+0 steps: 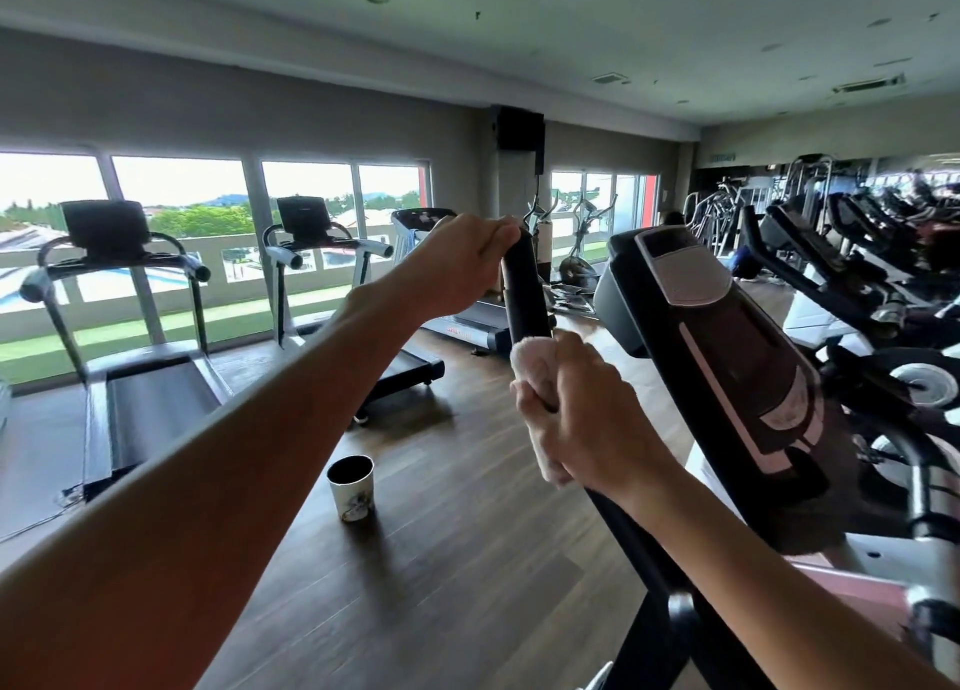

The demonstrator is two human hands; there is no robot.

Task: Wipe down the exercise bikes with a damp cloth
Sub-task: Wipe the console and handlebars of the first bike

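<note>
Meanwhile our left hand (457, 268) grips the black foam handlebar (524, 294), our right hand (587, 419) clamps a pale cloth (532, 372) around it; the patterned paper cup's (351, 487) inside looks dark.

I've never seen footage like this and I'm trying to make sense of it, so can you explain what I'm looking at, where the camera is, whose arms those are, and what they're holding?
The one picture comes from a wide-angle camera worn on a person's head, so the two bare arms reaching forward are that person's own. The room is a gym. The left hand grips the top of a black handlebar on an exercise machine. The right hand holds a pale cloth wrapped around the same bar lower down, which fits wiping it. Right of the bar is the machine's console. A cup stands on the wooden floor. Treadmills face the windows, and more exercise bikes line the right side.
</note>
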